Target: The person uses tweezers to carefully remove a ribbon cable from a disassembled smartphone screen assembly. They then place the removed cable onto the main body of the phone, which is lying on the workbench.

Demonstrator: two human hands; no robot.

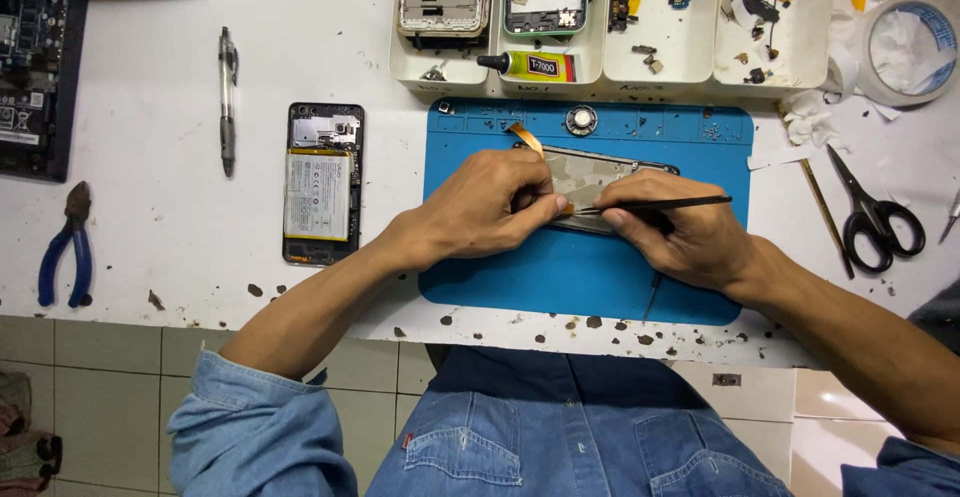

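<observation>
On the blue work mat lies a grey phone frame part with an orange flex ribbon curling from its left end. My left hand presses down on the part's left side, fingers closed over it. In my right hand is a pair of thin black tweezers, tips pointing left at the part's lower edge, close to my left fingertips. An opened phone with its battery showing lies on the white table to the left of the mat.
White trays with phone frames, small parts and a glue tube sit behind the mat. Scissors and a tape roll are at right. A pen, blue-handled pliers and a dark circuit board are at left.
</observation>
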